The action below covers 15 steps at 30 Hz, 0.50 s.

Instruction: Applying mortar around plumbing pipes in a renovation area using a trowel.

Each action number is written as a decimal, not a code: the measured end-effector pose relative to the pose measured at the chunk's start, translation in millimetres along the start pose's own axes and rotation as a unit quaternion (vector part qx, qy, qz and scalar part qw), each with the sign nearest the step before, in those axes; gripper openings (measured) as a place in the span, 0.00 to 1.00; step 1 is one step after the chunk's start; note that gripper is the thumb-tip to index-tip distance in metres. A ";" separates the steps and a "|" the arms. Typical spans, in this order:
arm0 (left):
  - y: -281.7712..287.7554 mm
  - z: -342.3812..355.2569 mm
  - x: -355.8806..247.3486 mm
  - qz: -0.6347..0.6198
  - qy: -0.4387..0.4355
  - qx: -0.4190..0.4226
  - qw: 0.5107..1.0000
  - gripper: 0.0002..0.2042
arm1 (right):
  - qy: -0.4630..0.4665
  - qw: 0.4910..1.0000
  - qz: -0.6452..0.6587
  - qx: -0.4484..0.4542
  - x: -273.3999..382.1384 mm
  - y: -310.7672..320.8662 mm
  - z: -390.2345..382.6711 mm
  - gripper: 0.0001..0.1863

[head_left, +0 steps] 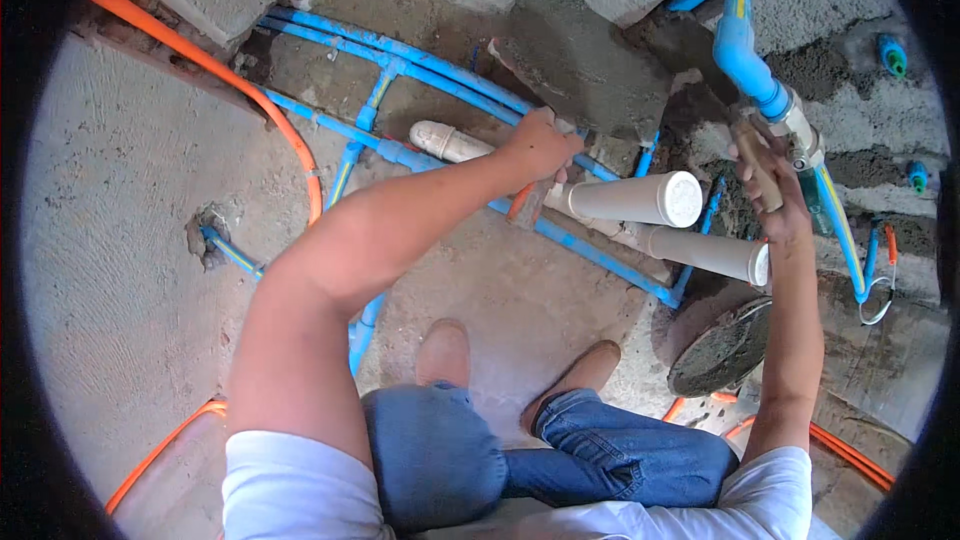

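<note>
the mortar-coated flat board (585, 60) lies just beyond the left hand (540, 147), which is clenched at its near edge and seems to hold it, though the grip is partly hidden. its long axis slants from upper left to lower right. the right hand (787, 205), farther from the board, grasps the wooden-handled trowel (757, 165); the handle slants up and leftward, and the mortar-smeared blade points toward the board's right side. whether blade and board touch, i cannot tell. nearer the body, two white capped pipes (622, 200) lie between the forearms, with the mortar tub (676, 380) beside the right forearm. blue water pipes (450, 90) cross the floor; an orange conduit (230, 70) curves at left.
</note>
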<state>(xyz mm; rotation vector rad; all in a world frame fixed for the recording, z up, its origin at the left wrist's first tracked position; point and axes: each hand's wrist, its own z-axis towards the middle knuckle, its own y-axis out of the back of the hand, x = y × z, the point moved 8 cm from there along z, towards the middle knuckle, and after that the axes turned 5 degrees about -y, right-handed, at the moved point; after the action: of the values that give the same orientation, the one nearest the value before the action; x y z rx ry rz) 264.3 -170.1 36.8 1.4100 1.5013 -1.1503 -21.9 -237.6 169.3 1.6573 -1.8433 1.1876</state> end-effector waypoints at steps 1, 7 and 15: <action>-1.8 -0.2 0.2 -0.017 0.016 0.008 1.000 0.10 | 0.063 0.990 -0.122 0.018 2.6 -18.0 -10.9 0.26; 0.8 -8.8 -5.5 -0.026 0.005 0.026 0.999 0.11 | 0.096 0.806 -0.581 -0.057 9.4 -33.2 -14.9 0.23; 2.9 0.6 11.5 -0.051 -0.002 0.029 0.998 0.12 | 0.112 0.678 -0.722 -0.080 16.5 -23.4 13.0 0.23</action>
<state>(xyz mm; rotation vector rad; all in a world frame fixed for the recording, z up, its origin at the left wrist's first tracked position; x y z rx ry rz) 266.1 -167.2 25.4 1.3823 1.5637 -1.2671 -0.3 -256.6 182.1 1.9165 -0.0734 0.3781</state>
